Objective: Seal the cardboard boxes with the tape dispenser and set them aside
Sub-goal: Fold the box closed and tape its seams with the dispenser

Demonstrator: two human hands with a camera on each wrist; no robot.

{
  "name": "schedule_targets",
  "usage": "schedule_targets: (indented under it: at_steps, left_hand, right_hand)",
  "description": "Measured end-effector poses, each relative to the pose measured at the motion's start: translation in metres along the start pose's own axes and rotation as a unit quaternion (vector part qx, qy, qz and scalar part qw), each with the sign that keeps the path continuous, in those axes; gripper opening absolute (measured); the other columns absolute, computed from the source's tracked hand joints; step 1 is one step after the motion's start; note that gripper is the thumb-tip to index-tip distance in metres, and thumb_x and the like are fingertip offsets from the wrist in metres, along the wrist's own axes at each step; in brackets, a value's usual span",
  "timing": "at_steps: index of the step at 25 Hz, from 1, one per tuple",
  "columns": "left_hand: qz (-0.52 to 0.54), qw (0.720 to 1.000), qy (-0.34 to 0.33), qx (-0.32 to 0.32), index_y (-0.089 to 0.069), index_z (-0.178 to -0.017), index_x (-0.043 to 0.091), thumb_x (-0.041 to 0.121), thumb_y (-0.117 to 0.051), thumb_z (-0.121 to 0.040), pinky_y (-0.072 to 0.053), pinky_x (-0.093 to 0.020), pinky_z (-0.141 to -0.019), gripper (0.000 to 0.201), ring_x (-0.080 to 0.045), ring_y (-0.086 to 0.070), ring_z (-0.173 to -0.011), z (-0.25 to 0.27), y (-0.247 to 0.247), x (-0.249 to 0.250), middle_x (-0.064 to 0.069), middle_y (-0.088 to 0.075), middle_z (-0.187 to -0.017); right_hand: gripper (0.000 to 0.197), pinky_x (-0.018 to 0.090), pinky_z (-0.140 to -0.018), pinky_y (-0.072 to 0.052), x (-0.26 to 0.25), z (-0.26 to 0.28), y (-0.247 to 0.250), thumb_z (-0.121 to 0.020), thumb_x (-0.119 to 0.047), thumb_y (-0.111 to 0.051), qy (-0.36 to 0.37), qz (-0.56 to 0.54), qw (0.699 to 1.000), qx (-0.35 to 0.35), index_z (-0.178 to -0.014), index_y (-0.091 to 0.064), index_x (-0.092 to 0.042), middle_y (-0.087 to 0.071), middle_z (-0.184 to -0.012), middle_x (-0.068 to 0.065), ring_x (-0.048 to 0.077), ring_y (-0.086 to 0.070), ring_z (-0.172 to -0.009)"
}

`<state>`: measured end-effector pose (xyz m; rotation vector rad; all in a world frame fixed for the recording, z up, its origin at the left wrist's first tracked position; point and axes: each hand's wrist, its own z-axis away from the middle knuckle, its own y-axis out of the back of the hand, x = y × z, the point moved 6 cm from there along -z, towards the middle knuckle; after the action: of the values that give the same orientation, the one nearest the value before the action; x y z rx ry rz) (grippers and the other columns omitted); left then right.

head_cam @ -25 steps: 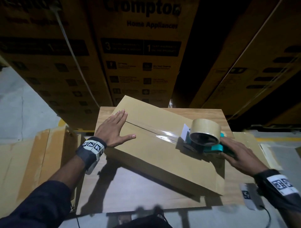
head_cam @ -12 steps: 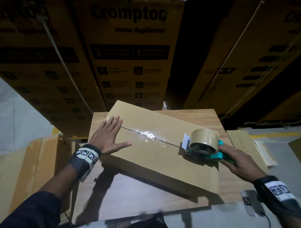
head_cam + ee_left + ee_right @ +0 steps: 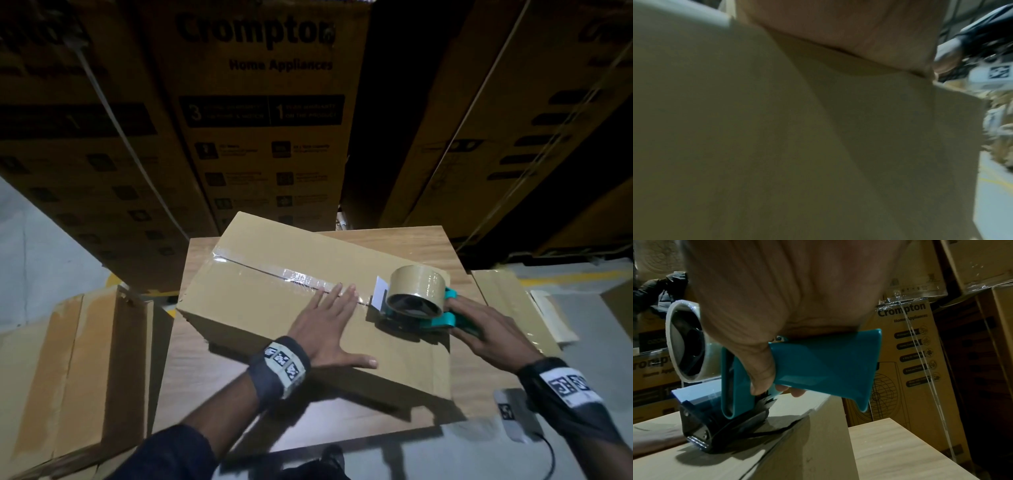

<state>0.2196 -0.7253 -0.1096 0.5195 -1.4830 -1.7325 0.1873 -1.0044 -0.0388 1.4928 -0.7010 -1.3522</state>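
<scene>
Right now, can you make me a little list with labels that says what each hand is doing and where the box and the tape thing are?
left hand: lies flat with straight fingers on the box top, fingertips at the taped seam
right hand: grips the teal handle of the tape dispenser
tape dispenser: sits on the box top near its right end
cardboard box: closed, on the wooden table
tape: shiny strip along the middle seam, from the far left end toward the dispenser
background: stacked printed cartons
</scene>
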Motion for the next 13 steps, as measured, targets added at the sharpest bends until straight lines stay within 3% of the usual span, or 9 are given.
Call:
schedule_targets:
  at_steps: [5, 10, 13]
  left_hand:
    - [0.026, 0.999, -0.003, 0.019, -0.004, -0.165, 0.019, 0.104, -0.019, -0.072, 0.003, -0.050, -0.127, 0.127, -0.019, 0.013, -0.158, -0.017, -0.003, 0.039, -0.002, 0.003, -0.172]
    - [0.017, 0.999, 0.043, 0.028, 0.003, -0.164, 0.023, 0.098, -0.009, -0.080, 0.003, -0.051, -0.127, 0.114, -0.012, 0.012, -0.157, 0.000, -0.002, -0.004, 0.009, 0.012, -0.169]
    - [0.015, 0.997, 0.062, 0.037, 0.003, -0.164, 0.029, 0.095, -0.010, -0.083, 0.004, -0.051, -0.127, 0.105, -0.011, 0.011, -0.157, 0.014, 0.005, -0.050, 0.013, 0.010, -0.169]
  right_hand:
    - [0.059, 0.037, -0.091, -0.058, 0.004, 0.000, -0.003, -0.091, -0.025, -0.068, 0.002, -0.002, 1.000, -0.009, -0.125, -0.038, -0.063, -0.046, -0.132, -0.027, 0.005, -0.056, -0.115]
    - [0.063, 0.035, -0.088, -0.057, -0.010, -0.007, -0.014, -0.093, -0.022, -0.070, 0.011, -0.040, 0.999, -0.003, -0.121, -0.037, -0.067, -0.049, -0.124, -0.040, -0.001, -0.054, -0.111]
    - [0.050, 0.038, -0.088, -0.057, -0.033, -0.021, -0.033, -0.095, -0.022, -0.067, 0.009, -0.070, 0.997, 0.007, -0.122, -0.045, -0.058, -0.053, -0.124, -0.031, 0.001, -0.055, -0.111]
